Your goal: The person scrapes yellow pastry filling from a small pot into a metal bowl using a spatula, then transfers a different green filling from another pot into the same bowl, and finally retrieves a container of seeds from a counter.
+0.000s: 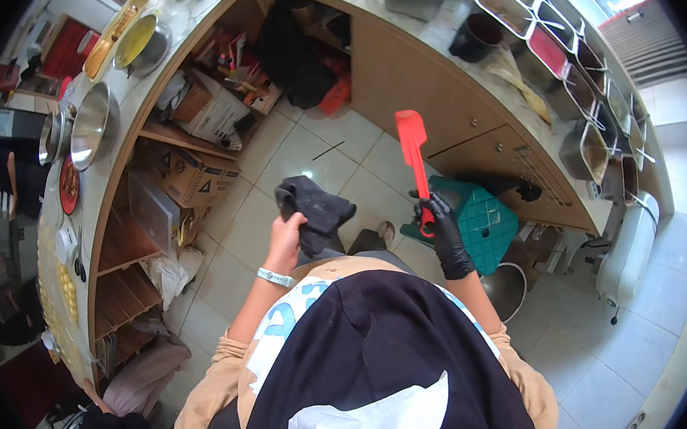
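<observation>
The bare left hand point(286, 241) pinches a black cloth point(317, 208) in its fingers. The gloved right hand point(446, 235) wraps its fingers round the handle of a red spatula point(415, 154), leaving the blade free; beyond, metal containers point(416, 3) crowd the counter point(432, 34), probably for easy reach.

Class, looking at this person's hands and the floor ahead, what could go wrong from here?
The black cloth, pinched by the bare left hand, might slip. The red spatula in the gloved right hand could knock the green stool close by. The thin dark stick on the floor might be stepped on.
</observation>
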`<act>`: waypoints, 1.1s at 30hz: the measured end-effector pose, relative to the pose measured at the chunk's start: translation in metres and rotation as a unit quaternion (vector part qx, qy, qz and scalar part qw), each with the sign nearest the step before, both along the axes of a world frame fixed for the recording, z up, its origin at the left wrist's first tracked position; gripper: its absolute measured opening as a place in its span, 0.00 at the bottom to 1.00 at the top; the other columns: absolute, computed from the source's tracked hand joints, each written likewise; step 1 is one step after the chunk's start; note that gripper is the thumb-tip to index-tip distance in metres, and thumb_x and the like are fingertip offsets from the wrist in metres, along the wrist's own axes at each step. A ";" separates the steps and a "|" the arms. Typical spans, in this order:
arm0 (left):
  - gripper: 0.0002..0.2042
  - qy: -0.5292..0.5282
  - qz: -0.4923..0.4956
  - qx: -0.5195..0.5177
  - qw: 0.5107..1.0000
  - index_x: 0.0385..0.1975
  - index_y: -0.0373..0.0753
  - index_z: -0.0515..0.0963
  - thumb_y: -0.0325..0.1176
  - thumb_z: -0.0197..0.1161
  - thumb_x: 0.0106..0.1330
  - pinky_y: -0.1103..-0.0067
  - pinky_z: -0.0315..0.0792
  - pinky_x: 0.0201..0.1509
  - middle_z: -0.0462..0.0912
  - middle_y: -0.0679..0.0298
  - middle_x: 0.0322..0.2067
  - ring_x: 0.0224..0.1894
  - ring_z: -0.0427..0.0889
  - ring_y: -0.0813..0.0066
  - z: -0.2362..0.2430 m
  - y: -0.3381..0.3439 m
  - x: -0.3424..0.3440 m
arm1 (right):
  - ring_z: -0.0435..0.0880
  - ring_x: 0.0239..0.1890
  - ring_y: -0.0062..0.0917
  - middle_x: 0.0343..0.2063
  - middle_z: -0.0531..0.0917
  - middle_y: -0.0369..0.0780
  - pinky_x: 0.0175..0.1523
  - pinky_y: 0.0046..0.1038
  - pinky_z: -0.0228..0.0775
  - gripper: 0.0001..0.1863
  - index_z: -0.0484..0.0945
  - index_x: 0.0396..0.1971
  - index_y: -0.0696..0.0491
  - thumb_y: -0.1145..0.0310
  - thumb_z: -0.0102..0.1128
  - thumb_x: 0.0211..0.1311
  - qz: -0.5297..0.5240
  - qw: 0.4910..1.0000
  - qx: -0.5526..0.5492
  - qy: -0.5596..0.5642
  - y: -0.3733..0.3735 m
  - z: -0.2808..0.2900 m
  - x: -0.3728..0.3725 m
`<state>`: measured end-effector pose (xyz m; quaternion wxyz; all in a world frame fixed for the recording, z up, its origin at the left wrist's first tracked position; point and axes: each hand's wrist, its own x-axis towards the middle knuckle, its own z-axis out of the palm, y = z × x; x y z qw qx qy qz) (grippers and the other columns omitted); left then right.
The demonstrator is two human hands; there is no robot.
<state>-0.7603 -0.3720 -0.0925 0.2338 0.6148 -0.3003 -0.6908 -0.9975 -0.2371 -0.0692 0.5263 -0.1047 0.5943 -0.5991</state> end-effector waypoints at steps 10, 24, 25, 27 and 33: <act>0.12 0.059 -0.113 -0.063 0.990 0.35 0.33 0.69 0.19 0.49 0.48 0.84 0.66 0.32 0.73 0.68 0.25 0.26 0.69 0.82 -0.014 0.043 -0.084 | 0.69 0.19 0.17 0.16 0.68 0.34 0.25 0.18 0.60 0.13 0.72 0.33 0.59 0.65 0.44 0.61 0.008 0.991 -0.013 0.130 0.076 -0.003 -0.068; 0.14 0.035 -0.102 -0.075 0.991 0.36 0.35 0.64 0.21 0.49 0.46 0.82 0.66 0.30 0.67 0.68 0.24 0.27 0.68 0.79 -0.002 0.049 -0.113 | 0.64 0.15 0.12 0.14 0.68 0.31 0.21 0.16 0.54 0.11 0.74 0.31 0.58 0.67 0.46 0.60 -0.057 0.979 -0.013 0.193 0.097 -0.014 -0.075; 0.15 0.051 -0.110 -0.064 0.991 0.36 0.36 0.63 0.21 0.49 0.46 0.82 0.66 0.28 0.67 0.68 0.23 0.27 0.68 0.79 0.007 0.051 -0.121 | 0.64 0.15 0.12 0.14 0.68 0.31 0.21 0.16 0.54 0.11 0.74 0.31 0.58 0.67 0.46 0.60 -0.085 0.978 -0.006 0.189 0.099 -0.012 -0.075; 0.16 0.042 -0.156 -0.058 0.985 0.37 0.38 0.62 0.23 0.50 0.46 0.83 0.65 0.26 0.67 0.67 0.24 0.27 0.68 0.79 -0.004 0.051 -0.136 | 0.63 0.15 0.11 0.14 0.67 0.30 0.21 0.15 0.54 0.10 0.73 0.32 0.58 0.68 0.45 0.61 -0.203 0.972 -0.068 0.100 0.102 -0.001 -0.081; 0.19 0.083 -0.347 -0.038 0.933 0.46 0.36 0.61 0.22 0.46 0.51 0.79 0.71 0.39 0.71 0.63 0.36 0.38 0.73 0.74 -0.020 0.074 -0.215 | 0.64 0.16 0.12 0.14 0.66 0.31 0.22 0.14 0.56 0.10 0.72 0.32 0.59 0.68 0.45 0.60 -0.357 0.918 -0.024 0.169 0.158 0.002 -0.096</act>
